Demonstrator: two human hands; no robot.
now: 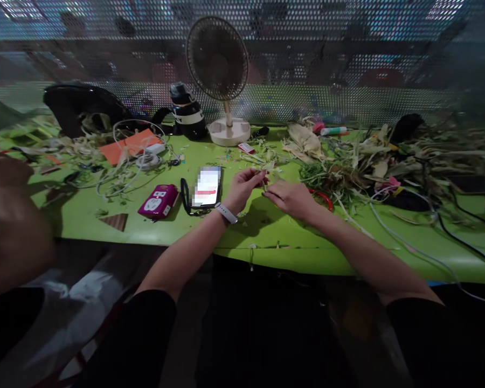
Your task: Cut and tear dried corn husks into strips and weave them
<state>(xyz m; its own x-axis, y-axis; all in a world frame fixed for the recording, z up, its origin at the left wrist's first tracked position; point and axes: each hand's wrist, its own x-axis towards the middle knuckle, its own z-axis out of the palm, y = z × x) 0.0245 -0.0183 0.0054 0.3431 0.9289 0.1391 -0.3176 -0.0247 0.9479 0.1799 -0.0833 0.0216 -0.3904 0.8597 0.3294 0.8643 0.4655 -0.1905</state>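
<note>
Over the bright green table [194, 231], my left hand [244, 188] pinches a thin pale plant strip [265, 183] between thumb and fingers. My right hand [289, 198] is closed on the same small strip from the other side, the two hands almost touching. Whether it is husk or stem is too small to tell. Left of my hands lies a phone [207, 186] with a lit screen and a black wrist strap. Just beyond my right wrist, a red ring-like handle [322, 199] shows partly, beside green plant shreds [317, 172].
Dried husks and stalks [364, 156] heap on the right, with cables [412, 245] trailing. A desk fan [228, 129], black bottle [189, 116], purple power adapter [158, 202], orange sheet [125, 146] and cardboard scrap [115, 221] stand or lie leftward. Another person's arm [12, 215] rests far left.
</note>
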